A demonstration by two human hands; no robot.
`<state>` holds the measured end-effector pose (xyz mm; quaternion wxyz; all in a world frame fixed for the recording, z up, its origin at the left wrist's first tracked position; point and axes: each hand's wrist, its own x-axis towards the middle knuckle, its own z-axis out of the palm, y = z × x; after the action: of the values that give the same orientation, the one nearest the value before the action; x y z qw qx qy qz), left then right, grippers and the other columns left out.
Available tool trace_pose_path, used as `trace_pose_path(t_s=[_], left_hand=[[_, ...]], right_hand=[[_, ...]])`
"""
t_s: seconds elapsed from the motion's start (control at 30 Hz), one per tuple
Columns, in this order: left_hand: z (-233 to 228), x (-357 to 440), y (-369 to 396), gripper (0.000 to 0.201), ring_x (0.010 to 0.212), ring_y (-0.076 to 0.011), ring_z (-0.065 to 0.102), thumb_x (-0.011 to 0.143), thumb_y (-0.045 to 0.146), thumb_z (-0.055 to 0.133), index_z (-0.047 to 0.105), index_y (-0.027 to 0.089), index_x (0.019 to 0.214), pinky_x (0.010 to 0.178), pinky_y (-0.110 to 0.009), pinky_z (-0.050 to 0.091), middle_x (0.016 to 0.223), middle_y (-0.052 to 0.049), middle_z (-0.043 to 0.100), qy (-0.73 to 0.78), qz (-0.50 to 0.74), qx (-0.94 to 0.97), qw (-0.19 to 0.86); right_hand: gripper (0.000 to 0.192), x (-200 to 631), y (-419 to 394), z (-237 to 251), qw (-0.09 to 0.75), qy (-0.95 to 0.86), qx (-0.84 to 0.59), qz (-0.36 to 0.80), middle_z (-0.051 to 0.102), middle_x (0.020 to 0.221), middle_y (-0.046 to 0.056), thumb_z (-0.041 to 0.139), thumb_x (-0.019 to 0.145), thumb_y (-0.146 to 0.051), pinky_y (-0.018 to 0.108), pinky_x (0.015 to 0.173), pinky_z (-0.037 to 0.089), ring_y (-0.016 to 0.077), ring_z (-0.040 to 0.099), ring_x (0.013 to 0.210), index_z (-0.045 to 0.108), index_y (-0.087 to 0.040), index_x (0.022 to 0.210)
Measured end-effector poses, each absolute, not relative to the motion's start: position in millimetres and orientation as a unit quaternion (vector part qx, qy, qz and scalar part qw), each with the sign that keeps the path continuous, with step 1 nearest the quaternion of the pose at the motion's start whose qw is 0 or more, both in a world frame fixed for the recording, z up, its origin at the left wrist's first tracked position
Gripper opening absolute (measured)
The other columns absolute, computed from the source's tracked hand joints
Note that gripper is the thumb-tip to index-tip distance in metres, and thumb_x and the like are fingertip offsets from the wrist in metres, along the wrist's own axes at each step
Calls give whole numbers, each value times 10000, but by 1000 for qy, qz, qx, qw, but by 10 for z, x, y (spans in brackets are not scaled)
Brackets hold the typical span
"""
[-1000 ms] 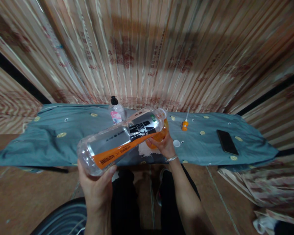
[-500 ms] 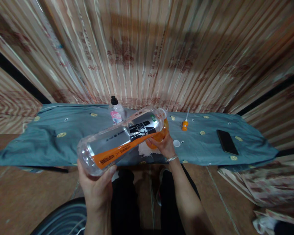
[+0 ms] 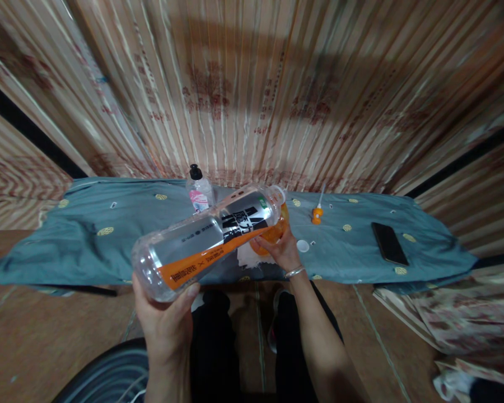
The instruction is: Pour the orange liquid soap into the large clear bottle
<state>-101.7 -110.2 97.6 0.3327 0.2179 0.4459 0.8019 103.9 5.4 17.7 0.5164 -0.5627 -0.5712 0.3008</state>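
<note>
My left hand (image 3: 166,316) grips the base of a large clear plastic bottle (image 3: 205,238) with an orange and black label. The bottle is tipped nearly flat, its open mouth over an orange container (image 3: 276,230) that my right hand (image 3: 279,250) holds on the cloth. A white cap (image 3: 303,245) lies just right of my right hand. A white rag (image 3: 247,257) lies under the orange container.
A grey-blue cloth (image 3: 88,240) covers a low bench against stacked striped boards. On it stand a small clear bottle with a black cap (image 3: 199,193), an orange nozzle with a white tip (image 3: 317,212) and a black phone (image 3: 388,243). A dark hoop (image 3: 105,372) lies on the floor.
</note>
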Motion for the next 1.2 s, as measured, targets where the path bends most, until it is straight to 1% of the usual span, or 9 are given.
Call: trace_pose_path(t_s=[0.13, 0.3, 0.37, 0.6, 0.73, 0.93, 1.1, 1.2], left_hand=[[959, -1026, -1102, 805, 958, -225, 689, 382, 224, 1011, 714, 271, 1129, 994, -381, 530, 1036, 2, 724, 444, 801, 224, 333], [964, -1026, -1103, 783, 897, -195, 683, 388, 204, 1008, 712, 256, 1111, 959, -361, 554, 1024, 2, 730, 437, 805, 222, 334], [967, -1025, -1106, 780, 902, -195, 684, 394, 204, 1010, 711, 255, 1112, 964, -364, 554, 1034, -2, 732, 435, 805, 221, 337], [971, -1020, -1110, 748, 988, -238, 688, 410, 275, 1021, 726, 320, 1096, 1002, -383, 533, 1065, 3, 726, 443, 799, 234, 332], [983, -1017, -1100, 770, 990, -251, 692, 387, 284, 1026, 727, 302, 1097, 1020, -414, 527, 1054, -7, 724, 447, 799, 230, 331], [975, -1019, -1097, 800, 1023, -263, 700, 371, 283, 1025, 719, 273, 1110, 1012, -414, 531, 1034, -5, 728, 451, 798, 222, 332], [976, -1026, -1103, 750, 1119, -310, 679, 390, 319, 1030, 726, 317, 1075, 1033, -455, 529, 1057, -16, 735, 448, 794, 236, 336], [983, -1022, -1097, 752, 1136, -316, 674, 400, 321, 1024, 721, 284, 1086, 1044, -462, 517, 1072, -30, 733, 444, 793, 251, 332]], right_hand=[[794, 1036, 54, 187, 512, -571, -565, 304, 747, 1139, 141, 859, 619, -506, 562, 953, 585, 349, 728, 1032, 558, -175, 1274], [794, 1032, 48, 202, 514, -576, -556, 307, 745, 1142, 145, 846, 635, -500, 557, 957, 581, 345, 722, 1045, 548, -165, 1291], [793, 1033, 48, 197, 515, -576, -559, 302, 746, 1135, 143, 846, 636, -500, 546, 944, 586, 341, 725, 1034, 551, -168, 1293], [819, 1040, 59, 164, 516, -576, -558, 301, 751, 1136, 136, 848, 630, -516, 531, 918, 595, 333, 735, 1012, 541, -169, 1306], [815, 1043, 56, 172, 511, -578, -565, 293, 753, 1122, 136, 838, 627, -541, 534, 910, 591, 337, 734, 1002, 551, -165, 1290], [820, 1039, 55, 182, 508, -576, -571, 289, 752, 1117, 135, 830, 614, -580, 522, 903, 588, 336, 728, 1001, 557, -171, 1271], [768, 1039, 51, 181, 510, -579, -569, 286, 758, 1089, 120, 834, 632, -542, 516, 892, 596, 327, 733, 982, 570, -183, 1258], [758, 1041, 47, 174, 511, -578, -568, 286, 762, 1076, 101, 839, 638, -527, 509, 890, 600, 319, 737, 974, 572, -199, 1267]])
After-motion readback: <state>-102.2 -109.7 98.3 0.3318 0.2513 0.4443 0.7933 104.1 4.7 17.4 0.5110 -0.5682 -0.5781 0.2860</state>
